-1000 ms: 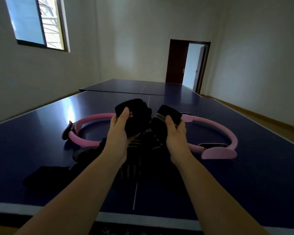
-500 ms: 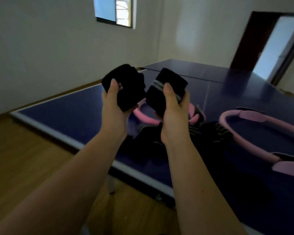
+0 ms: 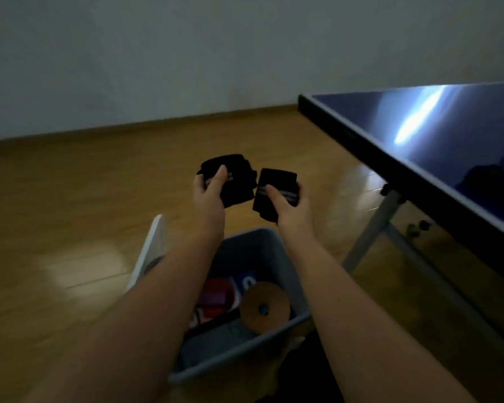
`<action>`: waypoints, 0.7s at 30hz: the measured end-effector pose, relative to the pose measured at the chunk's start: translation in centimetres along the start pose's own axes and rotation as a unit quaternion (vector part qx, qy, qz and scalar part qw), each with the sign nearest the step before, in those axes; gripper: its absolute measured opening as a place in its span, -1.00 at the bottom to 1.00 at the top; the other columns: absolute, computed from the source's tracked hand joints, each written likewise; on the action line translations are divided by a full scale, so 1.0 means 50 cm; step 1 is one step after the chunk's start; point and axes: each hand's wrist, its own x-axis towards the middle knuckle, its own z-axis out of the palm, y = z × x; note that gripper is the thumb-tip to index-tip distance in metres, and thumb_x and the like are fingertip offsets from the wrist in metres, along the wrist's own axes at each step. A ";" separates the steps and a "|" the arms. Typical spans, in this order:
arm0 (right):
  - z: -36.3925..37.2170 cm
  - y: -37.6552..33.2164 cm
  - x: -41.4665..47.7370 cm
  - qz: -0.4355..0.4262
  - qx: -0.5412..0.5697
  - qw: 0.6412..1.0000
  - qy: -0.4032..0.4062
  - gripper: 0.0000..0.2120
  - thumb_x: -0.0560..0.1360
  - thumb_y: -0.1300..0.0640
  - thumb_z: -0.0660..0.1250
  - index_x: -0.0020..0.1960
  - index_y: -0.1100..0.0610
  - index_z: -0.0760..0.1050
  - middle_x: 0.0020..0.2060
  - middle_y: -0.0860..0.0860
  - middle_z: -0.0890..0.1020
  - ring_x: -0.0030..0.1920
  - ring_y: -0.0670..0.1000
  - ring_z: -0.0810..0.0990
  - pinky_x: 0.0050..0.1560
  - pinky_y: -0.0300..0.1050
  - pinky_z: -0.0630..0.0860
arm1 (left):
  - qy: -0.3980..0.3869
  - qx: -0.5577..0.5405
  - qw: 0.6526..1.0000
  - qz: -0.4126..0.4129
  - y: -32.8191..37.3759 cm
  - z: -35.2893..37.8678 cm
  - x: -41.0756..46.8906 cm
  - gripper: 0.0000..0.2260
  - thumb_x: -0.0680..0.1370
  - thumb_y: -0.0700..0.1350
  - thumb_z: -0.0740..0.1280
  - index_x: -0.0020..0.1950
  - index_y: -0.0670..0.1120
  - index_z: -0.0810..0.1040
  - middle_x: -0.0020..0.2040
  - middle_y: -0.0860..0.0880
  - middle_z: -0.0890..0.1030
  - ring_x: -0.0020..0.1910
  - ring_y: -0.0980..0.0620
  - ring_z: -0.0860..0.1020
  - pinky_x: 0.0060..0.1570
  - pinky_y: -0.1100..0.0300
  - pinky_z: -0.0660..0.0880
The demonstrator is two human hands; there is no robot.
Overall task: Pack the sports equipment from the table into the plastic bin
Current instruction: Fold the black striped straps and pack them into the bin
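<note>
While both bare forearms reach forward above the wooden floor, each hand is occupied with one item. Left hand: fingers and thumb curled round a black wrap, the thumb lying across its pale stripe. Right hand: grasping a second black wrap in like manner, thumb set on a grey stripe. Both wraps are held in the air, just beside each other with a narrow gap between them, and show beyond the far wall of the plastic bin; whether they are over its opening cannot be told. The bin is grey and stands on the floor beneath the forearms, near a grey table leg. Inside it lie a round wooden disc with a dark centre hole, a red item and a blue-and-white item, all too blurred to identify. A white panel stands against the bin's left side. The glossy dark blue table occupies the right, with a dark bundle lying on it near the frame edge.
</note>
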 end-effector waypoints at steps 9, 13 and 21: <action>0.093 0.316 0.112 0.177 -0.152 0.972 -0.018 -0.33 0.54 -0.11 0.39 0.54 -0.04 0.18 0.39 0.01 0.39 0.27 0.09 0.48 0.16 0.04 0.55 | 0.072 0.147 0.976 -0.145 -0.291 -0.164 0.103 -0.28 0.49 0.25 0.40 0.55 0.02 0.25 0.46 -0.01 0.40 0.37 -0.06 0.45 0.29 -0.10 0.49; 0.112 0.490 0.143 0.257 -0.246 0.933 -0.049 -0.42 0.52 -0.08 0.38 0.47 -0.02 0.25 0.24 0.05 0.44 0.06 0.08 0.50 0.08 0.06 0.58 | 0.101 0.275 0.937 -0.189 -0.444 -0.243 0.124 -0.35 0.53 0.21 0.38 0.52 -0.04 0.30 0.42 -0.05 0.40 0.33 -0.07 0.45 0.16 0.09 0.45; 0.095 0.758 0.125 0.374 -0.360 0.839 -0.164 -0.32 0.40 -0.15 0.38 0.45 -0.07 0.22 0.28 0.14 0.39 0.14 0.20 0.50 0.15 0.12 0.56 | 0.086 0.407 0.843 -0.341 -0.713 -0.358 0.115 -0.58 0.39 0.24 0.39 0.13 0.05 0.49 0.13 -0.16 0.52 -0.01 -0.15 0.57 0.02 -0.03 0.60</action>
